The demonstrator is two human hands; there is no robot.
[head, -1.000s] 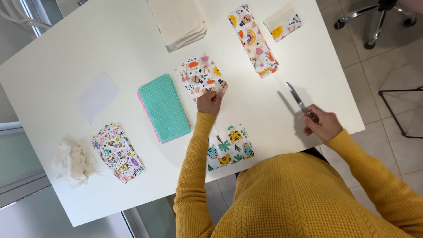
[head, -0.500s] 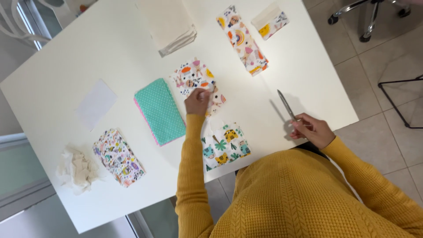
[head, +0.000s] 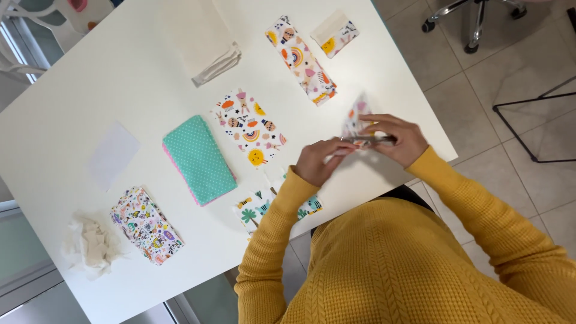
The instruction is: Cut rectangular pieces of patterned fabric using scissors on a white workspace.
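A small printed fabric scrap [head: 357, 117] is held up above the near right part of the white table [head: 120, 78], pinched between both hands. The right hand [head: 401, 139] is closed around a pair of scissors [head: 367, 140], whose blades lie just under the scrap; whether the blades are touching the cloth cannot be told. The left hand [head: 317, 161] is curled with its fingertips gripping the lower edge of the same scrap, just beside the scissors. Both arms are clad in mustard-yellow knitted sleeves. On the table, a printed fabric rectangle with suns and rainbows [head: 250, 128] lies flat just left of the left hand, and a folded teal dotted cloth [head: 199, 159] is set just beyond it, farther left. A fabric piece with palm prints [head: 255, 210] is partly covered by the left forearm at the near table edge. A long printed strip [head: 302, 59] and a small folded printed piece [head: 336, 33] are placed at the far side of the table from the hands. A stack of cream cloth [head: 207, 48] is seen left of the strip. Towards the left end of the table a white rectangle [head: 113, 155], a colourful printed piece [head: 147, 225] and a heap of pale offcuts [head: 91, 243] are found.
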